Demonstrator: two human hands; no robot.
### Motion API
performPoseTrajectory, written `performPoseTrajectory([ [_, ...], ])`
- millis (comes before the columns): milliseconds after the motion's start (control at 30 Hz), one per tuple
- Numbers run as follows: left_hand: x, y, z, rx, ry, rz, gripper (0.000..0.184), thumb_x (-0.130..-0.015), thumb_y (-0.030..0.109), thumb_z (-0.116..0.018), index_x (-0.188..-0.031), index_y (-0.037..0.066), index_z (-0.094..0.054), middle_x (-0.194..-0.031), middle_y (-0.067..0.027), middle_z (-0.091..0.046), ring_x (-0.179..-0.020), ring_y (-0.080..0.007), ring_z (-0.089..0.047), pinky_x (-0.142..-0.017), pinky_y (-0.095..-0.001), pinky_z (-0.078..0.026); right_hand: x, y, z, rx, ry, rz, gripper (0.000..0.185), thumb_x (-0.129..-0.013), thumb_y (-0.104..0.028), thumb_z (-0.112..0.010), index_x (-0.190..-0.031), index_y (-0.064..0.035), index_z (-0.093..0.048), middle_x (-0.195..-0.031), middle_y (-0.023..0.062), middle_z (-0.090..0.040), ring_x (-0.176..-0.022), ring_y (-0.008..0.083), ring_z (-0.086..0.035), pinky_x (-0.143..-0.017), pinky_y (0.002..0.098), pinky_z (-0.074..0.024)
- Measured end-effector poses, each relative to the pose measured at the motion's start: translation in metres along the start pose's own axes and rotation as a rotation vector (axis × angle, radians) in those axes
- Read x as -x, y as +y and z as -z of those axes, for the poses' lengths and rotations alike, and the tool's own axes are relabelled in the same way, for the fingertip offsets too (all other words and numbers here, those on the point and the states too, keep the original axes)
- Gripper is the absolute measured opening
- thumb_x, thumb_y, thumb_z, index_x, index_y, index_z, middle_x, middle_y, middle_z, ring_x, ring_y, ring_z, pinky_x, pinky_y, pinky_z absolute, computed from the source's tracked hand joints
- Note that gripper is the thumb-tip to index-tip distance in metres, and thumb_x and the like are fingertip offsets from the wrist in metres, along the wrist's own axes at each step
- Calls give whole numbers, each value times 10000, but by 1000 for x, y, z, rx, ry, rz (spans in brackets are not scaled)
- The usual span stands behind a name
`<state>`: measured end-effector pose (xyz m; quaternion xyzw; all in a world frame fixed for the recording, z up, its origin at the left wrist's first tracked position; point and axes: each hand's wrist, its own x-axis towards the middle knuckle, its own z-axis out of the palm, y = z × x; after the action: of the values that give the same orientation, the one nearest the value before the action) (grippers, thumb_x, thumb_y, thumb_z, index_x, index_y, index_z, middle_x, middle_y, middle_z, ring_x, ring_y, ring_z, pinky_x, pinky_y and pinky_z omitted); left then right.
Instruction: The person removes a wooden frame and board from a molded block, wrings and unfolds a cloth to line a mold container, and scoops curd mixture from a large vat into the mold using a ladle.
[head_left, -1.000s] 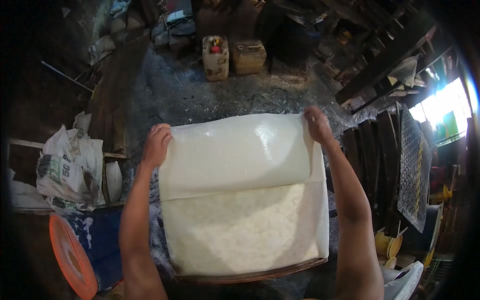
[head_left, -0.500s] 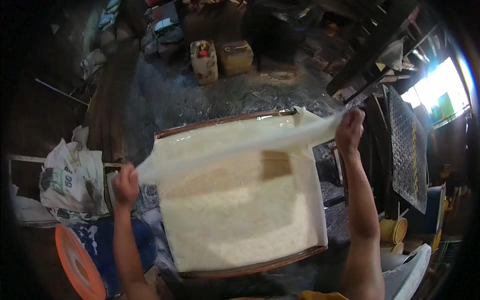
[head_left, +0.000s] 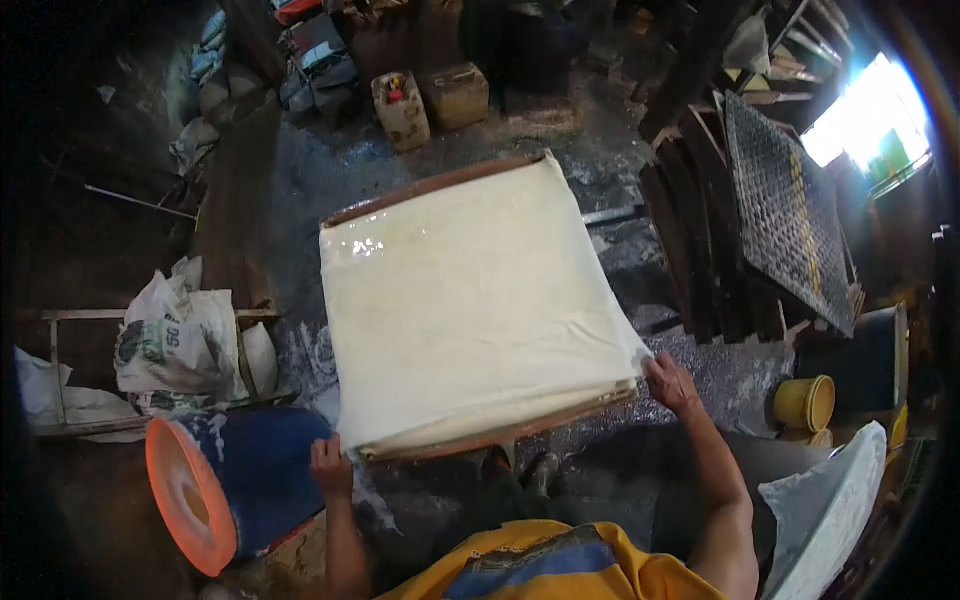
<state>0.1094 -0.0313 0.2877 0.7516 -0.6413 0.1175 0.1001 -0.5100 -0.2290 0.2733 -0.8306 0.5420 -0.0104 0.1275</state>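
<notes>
A wet cream-white cloth lies spread over a rectangular wooden frame, whose brown edges show at the far and near sides. My left hand is closed on the cloth's near left corner. At the near right corner, my right hand grips the cloth and holds it stretched past the frame's edge. Small creases run across the cloth toward my right hand. What lies beneath the cloth is hidden.
A blue barrel with an orange rim lies at the left, below white sacks. Two jerrycans stand beyond the frame. Dark boards and a textured panel lean at the right, above a yellow bucket.
Both hands have come toward me, drawing the raised cloth edge down to the frame's near side. The cloth now covers the top more flatly. The view has shifted.
</notes>
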Motion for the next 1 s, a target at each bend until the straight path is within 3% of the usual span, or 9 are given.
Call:
performPoseTrajectory([
  [267,36,-30,-20,20,-159,84,335,-708,-17,-606,-1040,24,-628,-892,-157,-585,-790,-351,-594,-676,-416,-511,13,21,-21,-198,466,5,313,-775,-32,-468,-1049,-56,-619,-988,158,-610,-858,369,-595,-764,430,-496],
  [333,51,-19,-48,109,-286,114,374,-695,-24,-608,-1066,21,-618,-890,-163,-584,-793,-358,-589,-696,-413,-509,12,24,-94,-670,293,-36,292,-782,-37,-483,-1018,-35,-655,-1001,186,-653,-923,352,-627,-807,403,-493],
  [400,53,-23,-70,181,-289,65,408,-689,-17,-595,-1094,35,-607,-882,-176,-584,-804,-385,-577,-693,-441,-483,6,-8,-85,-372,53,-169,271,-783,-56,-521,-1015,-52,-661,-966,184,-662,-926,335,-640,-796,386,-500],
  [600,6,8,-9,353,-548,169,244,-749,16,-586,-992,14,-598,-840,-194,-570,-802,-392,-557,-664,-452,-443,-7,-25,-44,-653,310,-407,217,-758,-116,-601,-968,-68,-632,-896,177,-648,-868,368,-626,-721,404,-506],
  [633,9,3,-16,373,-563,175,184,-764,55,-602,-942,12,-593,-858,-189,-582,-831,-384,-571,-667,-456,-445,-6,-32,-44,-313,-75,-416,300,-752,-129,-636,-1042,-55,-617,-997,185,-641,-921,371,-618,-776,396,-505],
  [733,-7,3,-8,99,-853,204,227,-781,99,-611,-992,14,-610,-962,-192,-614,-899,-371,-589,-704,-448,-465,6,-14,-78,-634,206,-246,398,-749,-119,-656,-1130,-35,-579,-1092,199,-615,-1000,367,-593,-872,390,-478],
  [767,-19,14,5,38,-842,217,251,-782,106,-614,-1015,10,-613,-978,-193,-619,-905,-368,-593,-720,-442,-472,8,-18,-56,-527,86,-325,445,-750,-93,-665,-1174,-22,-550,-1160,201,-583,-1087,362,-546,-951,395,-433],
  [867,-64,60,34,-38,-726,249,317,-782,122,-620,-1073,-2,-618,-1011,-197,-631,-910,-359,-605,-763,-425,-489,6,-7,7,-227,340,-454,438,-740,-90,-683,-1156,-23,-561,-1168,191,-569,-1111,356,-522,-966,423,-410],
  [1000,-94,102,24,194,-453,168,329,-779,108,-628,-1083,-18,-622,-971,-209,-640,-868,-339,-624,-781,-408,-497,-12,47,111,196,963,-394,498,-722,-165,-723,-1178,-69,-548,-1183,114,-545,-1124,335,-489,-960,439,-385],
])
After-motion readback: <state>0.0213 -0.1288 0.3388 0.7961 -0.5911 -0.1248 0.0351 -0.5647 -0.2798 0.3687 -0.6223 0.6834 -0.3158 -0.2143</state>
